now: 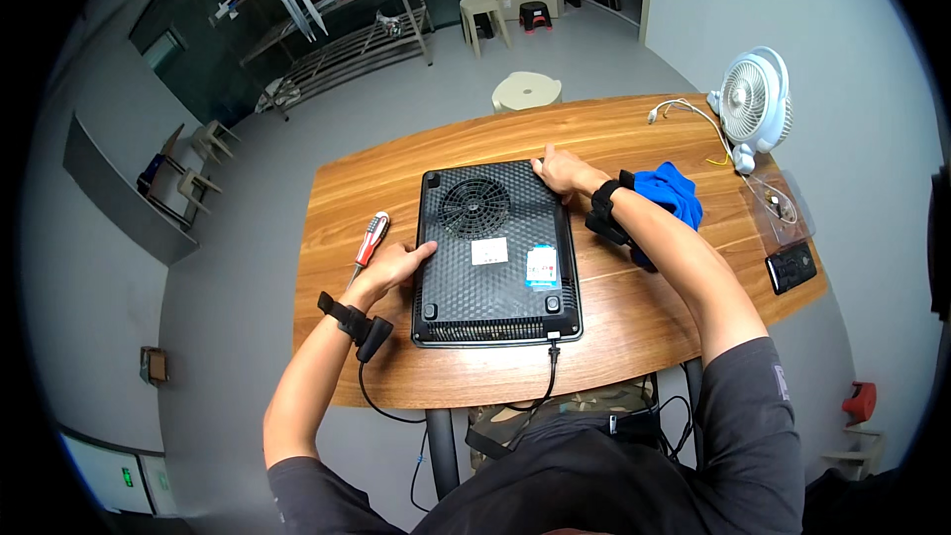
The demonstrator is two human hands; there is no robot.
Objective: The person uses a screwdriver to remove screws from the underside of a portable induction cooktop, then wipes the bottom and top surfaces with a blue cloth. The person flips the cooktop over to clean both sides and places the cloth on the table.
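A black induction cooker (pixel 481 290) lies bottom side up on the wooden table, showing its round fan grille (pixel 475 206), rubber feet and two stickers. My left hand (pixel 394 265) grips its left edge, thumb over the bottom face and fingers partly hidden at the side. At the far right corner, my right hand (pixel 563 171) holds the casing. A black power cord (pixel 553 364) leaves the near edge and drops past the table's rim. Just beyond my left wrist rests a screwdriver with a red and white handle (pixel 373 236); its tip is hidden.
A blue cloth (pixel 669 192) lies beside my right forearm. On the table's right side are a white fan (pixel 750 104) with its cable, a clear plastic bag (pixel 776 212) with small parts, and a black phone (pixel 790 268). A stool (pixel 527 91) stands past the far edge.
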